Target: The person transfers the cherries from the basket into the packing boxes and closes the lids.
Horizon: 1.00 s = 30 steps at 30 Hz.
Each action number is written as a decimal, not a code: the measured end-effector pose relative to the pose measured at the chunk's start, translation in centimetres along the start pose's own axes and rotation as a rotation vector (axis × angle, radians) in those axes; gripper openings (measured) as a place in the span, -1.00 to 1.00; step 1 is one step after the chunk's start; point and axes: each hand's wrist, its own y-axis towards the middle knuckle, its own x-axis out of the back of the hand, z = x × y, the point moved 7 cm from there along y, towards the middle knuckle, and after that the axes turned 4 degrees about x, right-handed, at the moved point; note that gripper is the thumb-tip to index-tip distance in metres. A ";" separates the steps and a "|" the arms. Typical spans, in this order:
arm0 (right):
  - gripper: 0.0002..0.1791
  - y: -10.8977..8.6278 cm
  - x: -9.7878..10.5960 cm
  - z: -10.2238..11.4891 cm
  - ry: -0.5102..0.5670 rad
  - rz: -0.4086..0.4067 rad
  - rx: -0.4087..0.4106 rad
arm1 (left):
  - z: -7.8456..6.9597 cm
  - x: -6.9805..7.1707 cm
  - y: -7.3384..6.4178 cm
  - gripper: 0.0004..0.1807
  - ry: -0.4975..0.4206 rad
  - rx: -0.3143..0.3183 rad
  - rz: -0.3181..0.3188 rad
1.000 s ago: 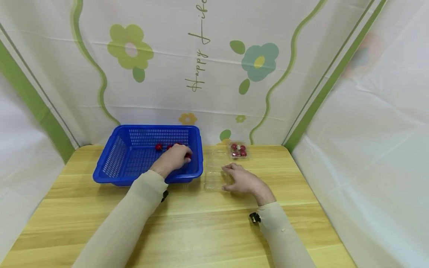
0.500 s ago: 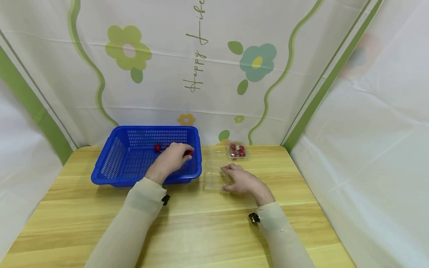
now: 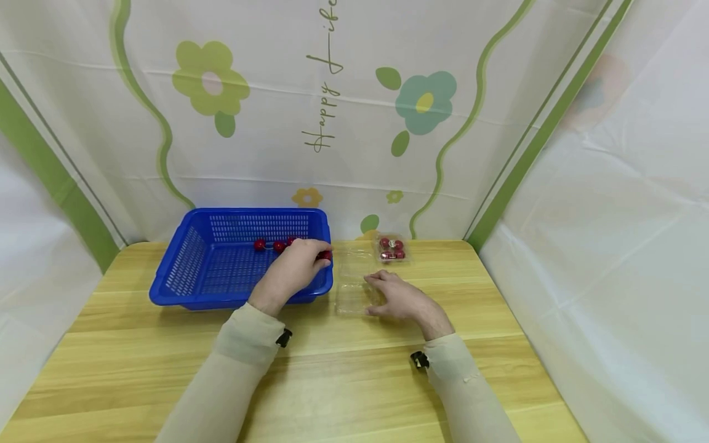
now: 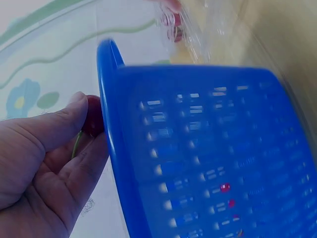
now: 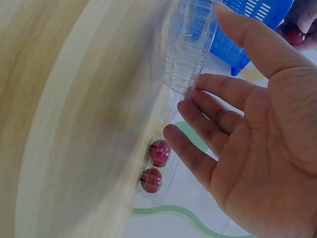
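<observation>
This looks like a small curtained booth set round a wood-grain bench [image 3: 343, 381]; what room lies beyond cannot be told. A white cloth backdrop [image 3: 266, 147] printed with flowers [image 3: 212, 80], green vines [image 3: 165, 135] and "Happy Life" lettering [image 3: 328, 86] hangs along the bench's far edge. Pale sheeting [image 3: 620, 234] flanks its side edges, with green bands [image 3: 509, 187] by both far corners.

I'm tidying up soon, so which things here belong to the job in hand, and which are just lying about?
Seem part of the job:
red cherry, in the left hand's grip
other cherries, in the blue basket
clear container, at the right hand

Apparently just there:
filled pack, untouched
floral backdrop
</observation>
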 end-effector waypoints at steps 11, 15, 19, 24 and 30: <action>-0.04 0.0 0.0 -0.1 0.012 -0.003 0.008 | -2.6 -1.8 -0.2 -0.73 0.015 -0.070 0.010; -0.02 0.1 0.0 -0.2 0.003 -0.006 0.010 | -3.1 -2.7 -0.3 -0.79 0.010 -0.089 0.012; -0.01 0.1 -0.1 -0.3 0.004 -0.004 0.003 | -3.6 -3.6 -0.4 -0.83 0.007 -0.091 0.029; -0.02 0.1 -0.1 -0.4 0.021 0.001 -0.009 | -4.2 -4.5 -0.4 -0.88 0.032 -0.103 0.040; -0.02 0.0 0.0 -0.3 0.036 0.001 -0.004 | -4.9 -5.5 -0.3 -0.82 0.090 -0.105 0.067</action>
